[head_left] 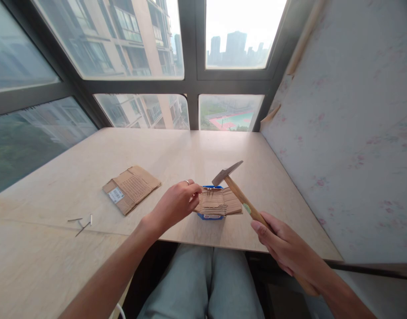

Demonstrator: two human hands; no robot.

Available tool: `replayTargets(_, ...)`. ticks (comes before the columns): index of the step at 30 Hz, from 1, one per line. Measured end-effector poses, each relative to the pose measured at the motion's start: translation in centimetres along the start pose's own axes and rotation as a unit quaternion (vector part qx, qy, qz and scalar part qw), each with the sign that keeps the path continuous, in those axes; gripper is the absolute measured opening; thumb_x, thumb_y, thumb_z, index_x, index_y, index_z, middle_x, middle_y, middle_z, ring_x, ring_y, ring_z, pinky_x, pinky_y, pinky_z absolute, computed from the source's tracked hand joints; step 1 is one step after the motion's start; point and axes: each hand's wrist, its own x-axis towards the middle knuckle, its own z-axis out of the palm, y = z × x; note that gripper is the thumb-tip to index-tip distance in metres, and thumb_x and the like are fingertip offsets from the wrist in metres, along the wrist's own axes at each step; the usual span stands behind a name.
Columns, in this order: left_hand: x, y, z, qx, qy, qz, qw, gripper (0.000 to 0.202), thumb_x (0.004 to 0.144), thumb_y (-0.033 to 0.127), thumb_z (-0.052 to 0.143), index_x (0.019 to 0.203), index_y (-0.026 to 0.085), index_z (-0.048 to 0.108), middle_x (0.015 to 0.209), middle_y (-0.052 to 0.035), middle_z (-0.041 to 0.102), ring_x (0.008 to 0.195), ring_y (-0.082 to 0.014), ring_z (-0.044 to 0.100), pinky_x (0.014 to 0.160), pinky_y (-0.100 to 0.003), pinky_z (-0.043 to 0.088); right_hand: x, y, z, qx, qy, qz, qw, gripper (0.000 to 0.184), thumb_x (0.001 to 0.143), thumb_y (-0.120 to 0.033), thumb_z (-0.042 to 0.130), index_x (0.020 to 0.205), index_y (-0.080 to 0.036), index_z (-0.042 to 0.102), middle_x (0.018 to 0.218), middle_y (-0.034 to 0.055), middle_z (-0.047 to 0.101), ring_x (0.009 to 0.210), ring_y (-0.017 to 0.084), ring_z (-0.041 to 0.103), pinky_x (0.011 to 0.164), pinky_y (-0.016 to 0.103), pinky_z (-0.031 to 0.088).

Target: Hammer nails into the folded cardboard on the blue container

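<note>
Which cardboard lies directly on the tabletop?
The folded cardboard with the white label, left of the left hand; the layered cardboard rests on something blue.

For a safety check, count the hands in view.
2: the left hand, at the left side of the corrugated cardboard stack, and the right hand, gripping the wooden-handled hammer.

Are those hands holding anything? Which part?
The right hand grips the hammer by its handle. The left hand is pinched at the stacked cardboard; whether it holds anything can't be told.
</note>
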Motion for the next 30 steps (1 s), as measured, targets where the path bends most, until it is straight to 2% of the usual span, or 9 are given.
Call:
replayTargets(3,-0.2,-0.3,0.2,-0.039,0.010,0.013,0.999,0.025,0.089,0.005,0.050,0.094,0.016,0.072,0.094,-0.0079,0.067,0.083,-0.0200,0.065,0.076,-0.031,0.050,-0.1,0.0,0.1,0.004,0.004,0.002,1.000,0.036,0.096,-0.058,0.041,0.084,-0.025,0.043,0.054,-0.0112,0.031,0.030,0.004,0.025,0.024,0.014,0.021)
replayTargets(8,0.0,-0.9,0.7,-0.107,0.022,0.029,0.994,0.027,0.093,0.007,0.048,0.099,0.016,0.073,0.097,-0.0087,0.071,0.087,-0.0203,0.068,0.078,-0.032,0.052,0.0,0.3,0.0,0.002,-0.007,0.007,1.000,0.038,0.094,-0.061,0.041,0.084,-0.024,0.041,0.053,-0.0124,0.031,0.029,0.004,0.024,0.023,0.013,0.022)
replayTargets(13,0.7,-0.9,1.1,-0.127,0.055,0.036,0.990,0.023,0.091,0.007,0.054,0.098,0.017,0.074,0.093,-0.0062,0.076,0.077,-0.0177,0.069,0.069,-0.029,0.053,0.2,0.4,0.0,-0.003,-0.005,0.011,1.000,0.041,0.093,-0.063,0.042,0.083,-0.024,0.040,0.052,-0.0131,0.031,0.029,0.003,0.024,0.022,0.012,0.023)
replayTargets(18,1.7,-0.3,1.5,-0.177,0.113,0.001,0.978,0.016,0.086,0.010,0.064,0.098,0.016,0.072,0.084,-0.0034,0.076,0.072,-0.0152,0.069,0.067,-0.025,0.054,0.2,0.5,0.1,0.004,-0.008,0.009,1.000,0.039,0.094,-0.062,0.041,0.086,-0.024,0.041,0.053,-0.0130,0.031,0.029,0.003,0.026,0.023,0.012,0.023)
replayTargets(21,2.6,-0.2,1.9,-0.216,0.106,-0.008,0.971,0.016,0.083,0.012,0.067,0.099,0.016,0.071,0.080,-0.0019,0.076,0.071,-0.0145,0.070,0.068,-0.025,0.055,0.2,0.6,0.1,0.000,-0.008,0.011,1.000,0.039,0.094,-0.062,0.041,0.087,-0.024,0.042,0.053,-0.0130,0.032,0.029,0.003,0.026,0.022,0.013,0.023)
replayTargets(30,3.7,-0.7,3.1,-0.255,0.109,-0.024,0.960,0.008,0.081,0.012,0.068,0.083,0.017,0.074,0.078,-0.0018,0.077,0.070,-0.0147,0.071,0.069,-0.025,0.056,0.3,1.2,-0.3,0.012,0.011,0.008,1.000,0.041,0.094,-0.063,0.041,0.083,-0.024,0.041,0.052,-0.0126,0.034,0.029,0.003,0.027,0.023,0.013,0.023)
